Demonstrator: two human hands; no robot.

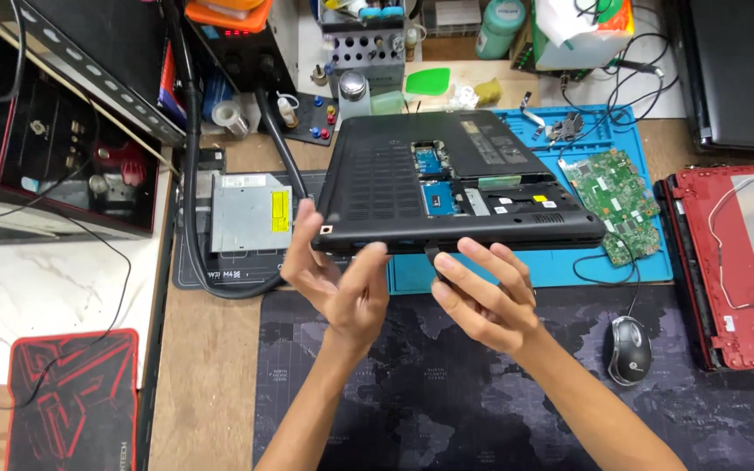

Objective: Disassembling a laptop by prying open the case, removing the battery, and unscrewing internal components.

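A black laptop (412, 187) lies bottom side up, its near edge raised off the blue work mat (604, 266). A hatch in its base is off, showing blue boards inside. My left hand (338, 283) grips the near left corner, thumb against the corner and fingers under the edge. My right hand (486, 301) is at the middle of the near edge, fingers spread and touching the underside beside a small black tab (434, 260).
A silver optical drive (250, 212) lies left of the laptop beside a thick black hose (192, 174). A green circuit board (614, 187), a mouse (630, 349) and a red laptop shell (735, 262) sit to the right. Tools and bottles crowd the back.
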